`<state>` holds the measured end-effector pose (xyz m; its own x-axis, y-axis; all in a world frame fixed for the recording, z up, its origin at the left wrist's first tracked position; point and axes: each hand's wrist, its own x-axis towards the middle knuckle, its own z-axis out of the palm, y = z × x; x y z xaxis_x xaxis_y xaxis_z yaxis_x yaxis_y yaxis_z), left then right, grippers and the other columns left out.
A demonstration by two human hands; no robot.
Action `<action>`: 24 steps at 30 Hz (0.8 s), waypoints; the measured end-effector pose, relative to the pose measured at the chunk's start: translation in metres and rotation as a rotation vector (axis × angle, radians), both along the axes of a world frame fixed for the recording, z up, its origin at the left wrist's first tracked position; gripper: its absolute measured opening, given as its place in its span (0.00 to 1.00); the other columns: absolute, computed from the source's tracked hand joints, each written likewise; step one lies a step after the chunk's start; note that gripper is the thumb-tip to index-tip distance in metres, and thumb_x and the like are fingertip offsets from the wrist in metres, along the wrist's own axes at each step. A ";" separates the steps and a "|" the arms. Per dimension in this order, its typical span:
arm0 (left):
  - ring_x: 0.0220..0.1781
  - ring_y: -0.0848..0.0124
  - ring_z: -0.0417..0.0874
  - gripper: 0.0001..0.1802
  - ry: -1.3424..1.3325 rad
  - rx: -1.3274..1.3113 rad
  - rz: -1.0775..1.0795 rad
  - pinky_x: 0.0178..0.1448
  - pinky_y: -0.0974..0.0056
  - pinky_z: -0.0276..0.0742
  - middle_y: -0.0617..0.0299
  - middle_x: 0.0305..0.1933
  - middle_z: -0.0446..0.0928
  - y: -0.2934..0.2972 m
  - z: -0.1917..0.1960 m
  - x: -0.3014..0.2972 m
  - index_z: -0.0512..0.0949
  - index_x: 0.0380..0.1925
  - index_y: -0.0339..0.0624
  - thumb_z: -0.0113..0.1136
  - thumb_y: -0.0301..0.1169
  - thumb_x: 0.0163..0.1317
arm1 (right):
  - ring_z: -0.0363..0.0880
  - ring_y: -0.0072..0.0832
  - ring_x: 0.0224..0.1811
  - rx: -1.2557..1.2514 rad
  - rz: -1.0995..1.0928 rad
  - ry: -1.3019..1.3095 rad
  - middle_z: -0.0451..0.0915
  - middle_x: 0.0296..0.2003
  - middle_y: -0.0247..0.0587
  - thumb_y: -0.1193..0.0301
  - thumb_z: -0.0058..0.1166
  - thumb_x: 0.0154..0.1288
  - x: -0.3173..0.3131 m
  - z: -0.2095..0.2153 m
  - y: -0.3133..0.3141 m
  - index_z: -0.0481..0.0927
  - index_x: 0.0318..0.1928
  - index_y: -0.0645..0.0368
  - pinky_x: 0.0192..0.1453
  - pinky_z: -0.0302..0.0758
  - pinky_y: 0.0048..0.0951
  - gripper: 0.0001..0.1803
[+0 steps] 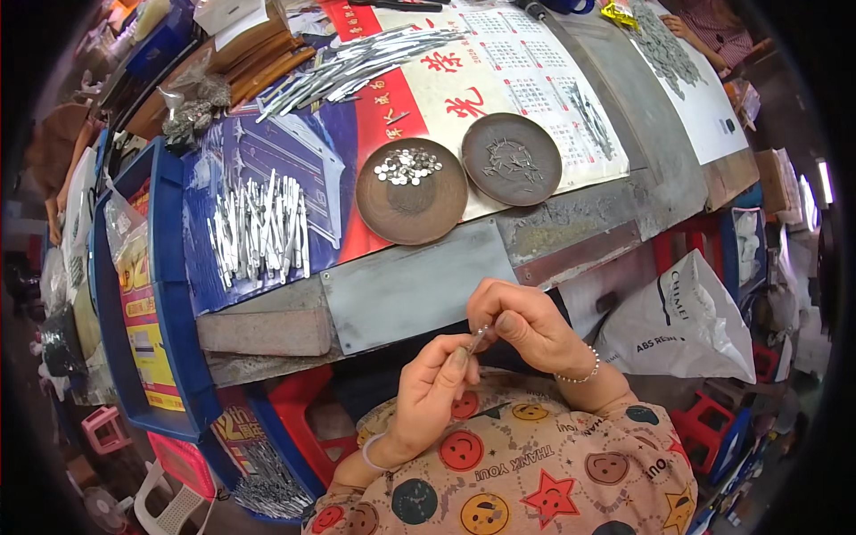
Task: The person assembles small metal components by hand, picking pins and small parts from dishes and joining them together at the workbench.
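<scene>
Close to my body, just off the table's front edge, my left hand (433, 385) pinches a small shiny metal piece (479, 340) between thumb and fingertips. From the other side my right hand (533, 328) is closed on the same piece, its thumb and fingers bent around the far end. Fingers cover most of the piece, so its exact kind cannot be made out. Beyond my hands stand two round brown dishes. Small round silver discs (408, 167) lie in the left dish (383, 209); several thin metal pins (514, 160) lie in the right dish (481, 129).
Flat metal strips (261, 230) are piled at left, more (357, 73) toward the back. A grey plate (415, 285) lies at the front edge. Blue crate (165, 285) at left, white sack (682, 325) at right. Another person's hand (682, 28) is near grey parts (664, 53).
</scene>
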<state>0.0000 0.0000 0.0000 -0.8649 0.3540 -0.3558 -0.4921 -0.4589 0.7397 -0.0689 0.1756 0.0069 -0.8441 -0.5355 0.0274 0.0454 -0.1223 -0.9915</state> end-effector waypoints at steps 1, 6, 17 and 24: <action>0.33 0.83 0.71 0.13 0.013 -0.039 -0.001 0.37 0.79 0.66 0.64 0.33 0.74 -0.001 0.000 0.000 0.71 0.50 0.35 0.49 0.30 0.70 | 0.73 0.30 0.27 0.050 -0.019 0.069 0.71 0.29 0.38 0.56 0.39 0.73 0.000 0.001 0.000 0.72 0.32 0.62 0.33 0.71 0.26 0.21; 0.32 0.82 0.72 0.11 0.016 -0.076 0.015 0.37 0.78 0.69 0.63 0.34 0.74 0.006 0.004 0.001 0.71 0.48 0.33 0.47 0.27 0.70 | 0.71 0.34 0.25 0.240 -0.024 0.270 0.68 0.25 0.41 0.57 0.42 0.72 0.001 0.005 0.008 0.70 0.28 0.63 0.29 0.68 0.29 0.22; 0.29 0.80 0.76 0.09 0.413 -0.324 -0.023 0.32 0.76 0.74 0.60 0.35 0.75 0.006 -0.002 0.008 0.70 0.46 0.32 0.47 0.22 0.68 | 0.68 0.39 0.19 0.231 0.076 0.327 0.67 0.20 0.42 0.65 0.49 0.68 0.005 0.007 0.007 0.71 0.24 0.63 0.23 0.66 0.33 0.17; 0.25 0.79 0.77 0.08 0.542 -0.448 0.056 0.27 0.76 0.74 0.58 0.33 0.76 0.011 0.000 0.003 0.71 0.43 0.30 0.48 0.18 0.65 | 0.69 0.39 0.19 0.292 0.101 0.265 0.68 0.20 0.42 0.64 0.50 0.68 0.001 0.014 0.013 0.71 0.24 0.63 0.23 0.66 0.32 0.18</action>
